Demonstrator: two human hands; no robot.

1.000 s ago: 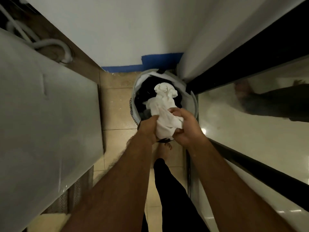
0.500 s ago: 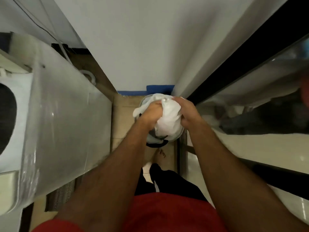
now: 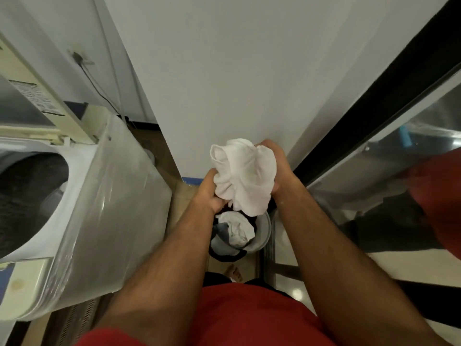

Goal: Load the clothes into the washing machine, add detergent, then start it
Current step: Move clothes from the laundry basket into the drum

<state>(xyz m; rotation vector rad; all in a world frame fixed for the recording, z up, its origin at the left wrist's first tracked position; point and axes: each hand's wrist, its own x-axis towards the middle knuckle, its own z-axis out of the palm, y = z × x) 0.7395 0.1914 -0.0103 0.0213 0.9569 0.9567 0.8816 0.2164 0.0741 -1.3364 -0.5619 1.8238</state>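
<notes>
Here we grip a bunched white garment (image 3: 245,176) between our left hand (image 3: 209,193) and right hand (image 3: 280,168), above the laundry basket (image 3: 263,236) of clothes. The open washing machine (image 3: 82,221) stands left; its label (image 3: 35,96) is unreadable.

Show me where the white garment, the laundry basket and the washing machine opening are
white garment (image 3: 245,176), head view, middle of the bunched cloth held in both hands
laundry basket (image 3: 266,229), head view, right side of its rim
washing machine opening (image 3: 27,196), head view, dark inside of the drum
</notes>
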